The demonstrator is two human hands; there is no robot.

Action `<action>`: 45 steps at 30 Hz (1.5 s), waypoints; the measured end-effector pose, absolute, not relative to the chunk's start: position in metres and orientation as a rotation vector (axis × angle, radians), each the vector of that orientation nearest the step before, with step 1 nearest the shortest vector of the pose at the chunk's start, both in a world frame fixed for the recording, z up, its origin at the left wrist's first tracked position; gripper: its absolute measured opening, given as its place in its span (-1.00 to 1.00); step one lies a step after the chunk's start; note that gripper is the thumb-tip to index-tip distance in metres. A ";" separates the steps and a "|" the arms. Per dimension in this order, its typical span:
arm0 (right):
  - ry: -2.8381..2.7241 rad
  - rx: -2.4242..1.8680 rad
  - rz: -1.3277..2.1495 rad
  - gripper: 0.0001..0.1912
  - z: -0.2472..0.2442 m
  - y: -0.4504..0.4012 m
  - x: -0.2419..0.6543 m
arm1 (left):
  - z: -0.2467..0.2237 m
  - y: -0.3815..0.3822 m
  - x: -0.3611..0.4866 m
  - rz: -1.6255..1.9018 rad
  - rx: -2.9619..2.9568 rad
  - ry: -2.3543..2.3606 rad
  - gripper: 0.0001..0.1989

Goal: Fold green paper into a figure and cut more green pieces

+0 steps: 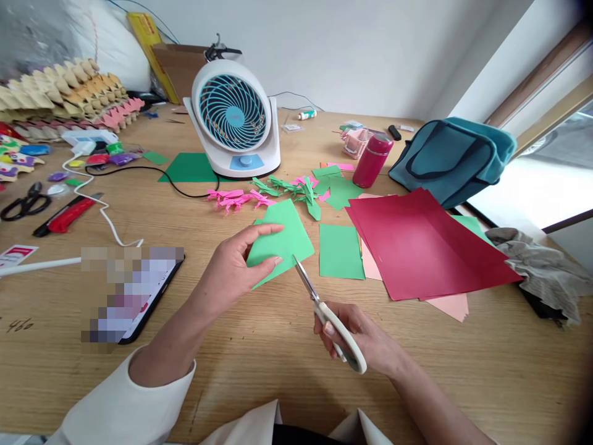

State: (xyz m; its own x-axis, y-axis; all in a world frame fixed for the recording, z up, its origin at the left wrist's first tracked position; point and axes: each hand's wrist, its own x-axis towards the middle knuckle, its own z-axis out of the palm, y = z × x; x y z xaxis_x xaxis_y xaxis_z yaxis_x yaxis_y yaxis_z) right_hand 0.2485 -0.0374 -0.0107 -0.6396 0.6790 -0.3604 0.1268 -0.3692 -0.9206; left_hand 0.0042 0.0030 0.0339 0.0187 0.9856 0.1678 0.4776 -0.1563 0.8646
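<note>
My left hand (236, 259) grips a bright green sheet of paper (287, 232), its thumb and fingers at the paper's left side. In my right hand (349, 330) is a pair of scissors (340, 337) with off-white handles. Their blade tips touch or nearly touch the lower right edge of the green paper; whether the blades are parted is hard to make out. Just right of it lies a separate green paper rectangle (341, 252) on the table. Beyond the sheet are folded green paper shapes (306, 194) and folded pink paper shapes (236, 199).
A white fan (235, 117) stands behind the papers. Large dark red sheets (426, 247), a pink bottle (373, 161) and a teal bag (454, 157) are on the right. Leftward lie a phone (143, 303), a red-handled knife (69, 215) and black scissors (28, 201).
</note>
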 end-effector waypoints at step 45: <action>-1.497 -1.063 2.072 -0.46 -0.017 -0.038 0.249 | 0.032 -0.001 0.010 0.958 1.664 1.509 -0.50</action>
State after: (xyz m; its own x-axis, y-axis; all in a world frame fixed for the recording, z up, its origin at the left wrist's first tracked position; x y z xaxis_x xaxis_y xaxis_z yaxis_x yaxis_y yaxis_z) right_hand 0.2491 -0.0379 -0.0168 -0.6463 0.6741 -0.3574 0.1276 -0.3664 -0.9217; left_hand 0.0098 -0.0006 0.0317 0.0544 0.9958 0.0740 0.4906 -0.0912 0.8666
